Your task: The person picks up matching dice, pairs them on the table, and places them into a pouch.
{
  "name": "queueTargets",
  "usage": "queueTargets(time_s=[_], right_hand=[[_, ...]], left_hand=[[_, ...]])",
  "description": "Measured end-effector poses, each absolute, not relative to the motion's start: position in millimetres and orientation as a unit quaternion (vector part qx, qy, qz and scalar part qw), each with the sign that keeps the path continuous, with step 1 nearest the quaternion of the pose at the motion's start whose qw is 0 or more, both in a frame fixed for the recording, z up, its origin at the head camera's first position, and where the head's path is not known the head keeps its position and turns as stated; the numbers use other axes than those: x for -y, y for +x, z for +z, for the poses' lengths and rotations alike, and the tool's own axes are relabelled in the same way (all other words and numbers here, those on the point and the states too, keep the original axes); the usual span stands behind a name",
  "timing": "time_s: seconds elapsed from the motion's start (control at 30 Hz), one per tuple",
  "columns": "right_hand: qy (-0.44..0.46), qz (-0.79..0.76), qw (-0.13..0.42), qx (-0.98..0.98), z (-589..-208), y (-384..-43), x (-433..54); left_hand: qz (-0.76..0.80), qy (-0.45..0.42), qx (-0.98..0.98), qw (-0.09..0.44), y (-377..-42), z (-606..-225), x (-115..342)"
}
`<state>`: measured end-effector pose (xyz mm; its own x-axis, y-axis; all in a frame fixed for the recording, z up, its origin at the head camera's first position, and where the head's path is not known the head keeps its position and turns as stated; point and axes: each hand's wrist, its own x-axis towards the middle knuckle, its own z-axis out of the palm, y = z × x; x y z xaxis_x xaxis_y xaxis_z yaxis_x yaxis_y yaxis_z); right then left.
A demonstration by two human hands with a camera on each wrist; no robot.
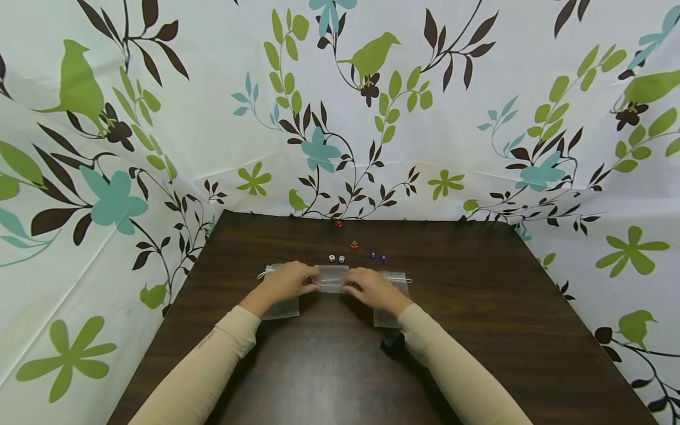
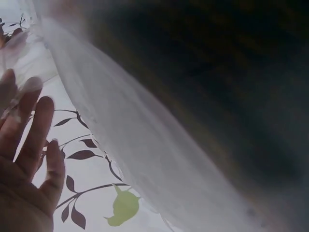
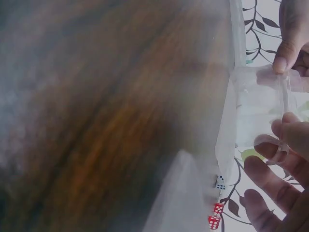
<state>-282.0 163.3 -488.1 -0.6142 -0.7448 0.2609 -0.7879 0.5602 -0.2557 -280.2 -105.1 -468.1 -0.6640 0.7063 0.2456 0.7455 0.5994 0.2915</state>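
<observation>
Three small sheer white drawstring pouches lie across the table. Both hands hold the middle pouch [image 1: 332, 273] by its drawstring edge. My left hand [image 1: 289, 280] pinches one side of it, above the left pouch [image 1: 283, 310]. The right hand [image 1: 376, 290] pinches the other side between thumb and fingers, over the right pouch [image 1: 388, 319]. In the right wrist view the held pouch [image 3: 258, 106] is raised between the two hands, its see-through cloth spread. Pale sheer cloth [image 2: 125, 130] blurs much of the left wrist view, where the left fingers [image 2: 36, 130] show partly.
Beyond the pouches are two white dice [image 1: 337, 258], two blue dice [image 1: 378, 257] and two red dice [image 1: 354, 245], one farther back. The dark wood table [image 1: 478, 307] meets a patterned cloth [image 1: 340, 118] behind. A dark object [image 1: 393, 344] shows under the right wrist.
</observation>
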Motion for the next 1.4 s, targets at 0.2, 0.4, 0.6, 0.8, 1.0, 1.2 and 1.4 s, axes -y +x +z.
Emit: queueTargets(time_s=[0.2, 0.4, 0.6, 0.8, 1.0, 1.2, 1.4], right_hand=[[0.424, 0.190, 0.027, 0.885, -488, -284, -162], [0.423, 0.209, 0.000, 0.882, -486, -284, -159], [0.423, 0.221, -0.015, 0.879, -488, -285, -158], [0.444, 0.256, -0.013, 0.858, -486, -287, -161], [0.450, 0.303, -0.039, 0.839, -482, -289, -167], [0.413, 0.340, -0.017, 0.845, -478, -295, -177], [0.314, 0.355, 0.043, 0.880, -478, -313, -181]], left_hand=[[-0.233, -0.382, 0.895, -0.001, -284, -474, 107], [-0.254, -0.373, 0.892, -0.019, -286, -479, 110], [-0.269, -0.374, 0.887, -0.029, -287, -479, 110], [-0.287, -0.389, 0.875, -0.030, -288, -479, 112], [-0.289, -0.393, 0.872, -0.036, -288, -478, 111], [-0.279, -0.392, 0.876, -0.038, -288, -478, 109], [-0.272, -0.405, 0.872, -0.030, -288, -477, 108]])
